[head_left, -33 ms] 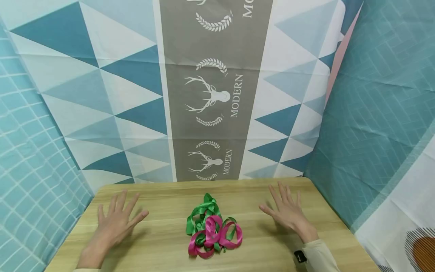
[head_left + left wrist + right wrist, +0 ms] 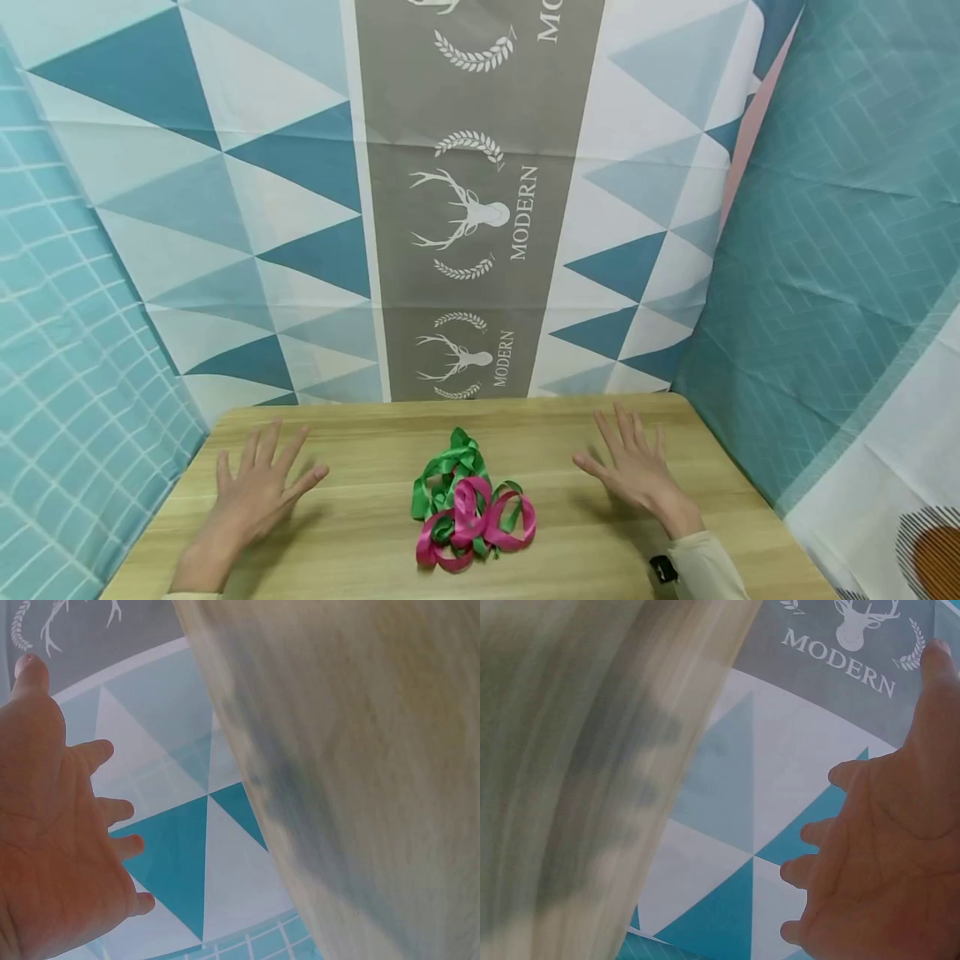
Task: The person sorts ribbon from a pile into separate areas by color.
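Your left hand point(image 2: 255, 500) is over the desk's point(image 2: 360, 500) left side, your right hand point(image 2: 639, 472) over its right; both raised, palms down, fingers spread, gripping nothing. Pink ribbon point(image 2: 468, 521) lies partly over green ribbon point(image 2: 459, 457), midway between left and right edges. Backdrop cloth point(image 2: 465, 283) beyond far edge reads "MODERN", repeated.

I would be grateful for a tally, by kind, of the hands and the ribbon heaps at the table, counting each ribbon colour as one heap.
Green ribbon heap: 1
Pink ribbon heap: 1
Hands: 2 (left hand, right hand)
Total: 4
How many separate strips each heap holds cannot be told.
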The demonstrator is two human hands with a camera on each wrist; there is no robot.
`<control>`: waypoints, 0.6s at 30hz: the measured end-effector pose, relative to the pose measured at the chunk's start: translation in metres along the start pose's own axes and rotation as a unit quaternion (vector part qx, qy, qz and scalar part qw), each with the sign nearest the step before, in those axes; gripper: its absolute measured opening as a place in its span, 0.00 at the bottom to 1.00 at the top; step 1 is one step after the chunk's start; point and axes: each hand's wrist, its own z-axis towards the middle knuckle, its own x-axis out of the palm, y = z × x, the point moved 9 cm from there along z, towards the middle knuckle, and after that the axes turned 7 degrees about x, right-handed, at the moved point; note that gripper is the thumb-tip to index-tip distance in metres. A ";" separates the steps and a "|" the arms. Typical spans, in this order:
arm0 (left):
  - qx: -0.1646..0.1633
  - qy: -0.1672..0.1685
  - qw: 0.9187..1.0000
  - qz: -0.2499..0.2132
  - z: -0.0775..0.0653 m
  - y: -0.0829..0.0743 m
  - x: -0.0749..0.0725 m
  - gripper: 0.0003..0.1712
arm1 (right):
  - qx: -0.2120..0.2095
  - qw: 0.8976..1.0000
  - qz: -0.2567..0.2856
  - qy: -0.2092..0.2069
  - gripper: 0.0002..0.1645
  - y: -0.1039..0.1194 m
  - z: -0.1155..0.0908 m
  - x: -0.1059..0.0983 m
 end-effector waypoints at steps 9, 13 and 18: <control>0.003 -0.010 1.000 0.000 -0.001 0.000 -0.007 0.48 | 0.003 1.000 0.017 0.018 0.56 0.002 -0.002 0.005; 0.005 -0.006 1.000 -0.005 0.002 -0.004 -0.008 0.48 | -0.002 1.000 0.018 0.014 0.55 0.006 -0.001 -0.001; 0.013 -0.001 1.000 -0.019 0.004 -0.013 -0.006 0.46 | -0.017 0.999 0.028 0.001 0.52 0.015 0.001 -0.009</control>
